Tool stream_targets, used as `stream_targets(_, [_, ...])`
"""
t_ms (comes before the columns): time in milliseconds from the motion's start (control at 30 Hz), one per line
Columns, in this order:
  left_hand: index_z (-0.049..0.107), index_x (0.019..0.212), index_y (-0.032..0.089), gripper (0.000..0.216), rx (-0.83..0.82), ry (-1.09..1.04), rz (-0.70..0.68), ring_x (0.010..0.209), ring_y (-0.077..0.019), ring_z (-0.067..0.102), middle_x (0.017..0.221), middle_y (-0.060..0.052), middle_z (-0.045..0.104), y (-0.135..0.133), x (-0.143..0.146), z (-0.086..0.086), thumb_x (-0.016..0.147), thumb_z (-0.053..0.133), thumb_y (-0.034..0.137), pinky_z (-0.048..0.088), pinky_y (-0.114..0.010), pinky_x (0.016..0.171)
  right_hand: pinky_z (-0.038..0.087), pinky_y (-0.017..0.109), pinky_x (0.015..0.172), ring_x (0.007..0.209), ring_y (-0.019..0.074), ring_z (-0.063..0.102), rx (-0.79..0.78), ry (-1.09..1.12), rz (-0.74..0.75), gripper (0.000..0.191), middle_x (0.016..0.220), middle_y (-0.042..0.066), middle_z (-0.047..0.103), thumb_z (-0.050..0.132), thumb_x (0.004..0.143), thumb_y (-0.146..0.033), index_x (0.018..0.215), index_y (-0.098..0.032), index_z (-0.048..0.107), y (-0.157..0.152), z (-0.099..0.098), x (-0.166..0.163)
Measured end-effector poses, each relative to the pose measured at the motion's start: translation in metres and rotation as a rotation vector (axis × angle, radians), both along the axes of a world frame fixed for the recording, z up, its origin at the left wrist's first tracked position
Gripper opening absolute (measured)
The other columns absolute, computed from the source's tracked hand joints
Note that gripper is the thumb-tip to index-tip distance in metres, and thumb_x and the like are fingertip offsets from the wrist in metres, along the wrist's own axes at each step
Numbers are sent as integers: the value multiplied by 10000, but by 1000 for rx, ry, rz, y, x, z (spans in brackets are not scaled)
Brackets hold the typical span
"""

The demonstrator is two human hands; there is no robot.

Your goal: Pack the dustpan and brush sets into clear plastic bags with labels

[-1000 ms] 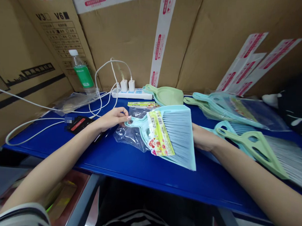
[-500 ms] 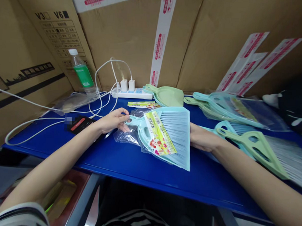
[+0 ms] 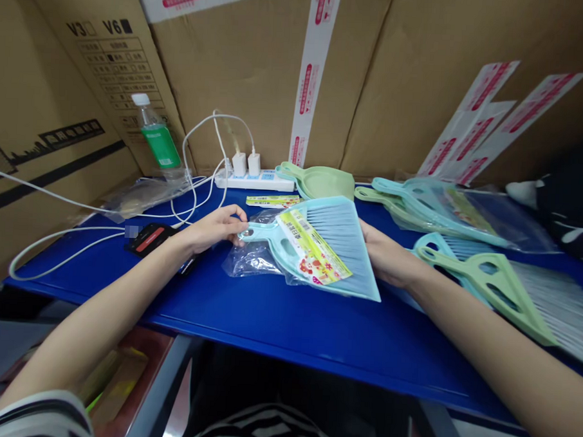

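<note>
A light blue dustpan with a brush (image 3: pixel 342 230) nested in it is held between my hands over the table. A yellow label card (image 3: pixel 314 246) with red flowers lies across it. My left hand (image 3: pixel 223 228) pinches the looped handle end. At the wide end, my right hand (image 3: pixel 384 253) grips the dustpan's edge from the right, its fingers partly hidden behind the pan. Crumpled clear plastic wrap (image 3: pixel 253 260) lies under the handle, close to my left hand.
Green and blue dustpans (image 3: pixel 329 183) lie at the back. Bagged sets (image 3: pixel 432 208) and loose brushes (image 3: pixel 491 285) are on the right of the blue table (image 3: pixel 267 333). A power strip (image 3: pixel 247 181), white cables, a bottle (image 3: pixel 159 142) and a dark device (image 3: pixel 150 238) stand left. Cardboard walls surround the table.
The dustpan's wide end has tilted, its near corner moving up and slightly right in view. My right hand has moved slightly up with it; my left hand stays near the handle.
</note>
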State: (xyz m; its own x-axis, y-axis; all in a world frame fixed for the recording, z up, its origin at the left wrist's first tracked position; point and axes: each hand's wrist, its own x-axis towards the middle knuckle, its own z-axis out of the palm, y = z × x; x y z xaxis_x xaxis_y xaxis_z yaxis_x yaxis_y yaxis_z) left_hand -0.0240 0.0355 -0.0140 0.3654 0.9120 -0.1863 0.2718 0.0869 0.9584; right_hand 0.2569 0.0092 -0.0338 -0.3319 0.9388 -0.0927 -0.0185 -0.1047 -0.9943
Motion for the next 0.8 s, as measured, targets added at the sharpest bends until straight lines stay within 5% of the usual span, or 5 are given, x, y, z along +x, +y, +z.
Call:
stream_targets(167, [412, 775, 181, 211, -2, -69, 83, 505, -59, 556, 604, 64, 558, -1, 6, -5, 804, 610, 117, 440, -200, 546, 537, 439, 920, 1040, 267, 657, -109, 22, 10, 329, 1124, 57, 713, 782, 640, -275, 960, -249, 710, -2, -3, 1])
stream_targets(600, [387, 801, 192, 244, 15, -53, 119, 525, -69, 596, 629, 70, 563, 4, 2, -4, 796, 625, 138, 497, -226, 597, 524, 412, 927, 1083, 230, 632, -30, -12, 299, 570, 1213, 55, 670, 803, 614, -284, 1160, -262, 641, -2, -4, 12])
stream_targets(800, [402, 816, 198, 214, 13, 34, 16, 503, -87, 612, 573, 78, 554, 2, 0, -2, 796, 612, 163, 432, -190, 517, 477, 465, 977, 1133, 264, 599, 216, -177, 115, 472, 1215, 33, 668, 781, 626, -296, 1087, -276, 677, 4, -7, 10])
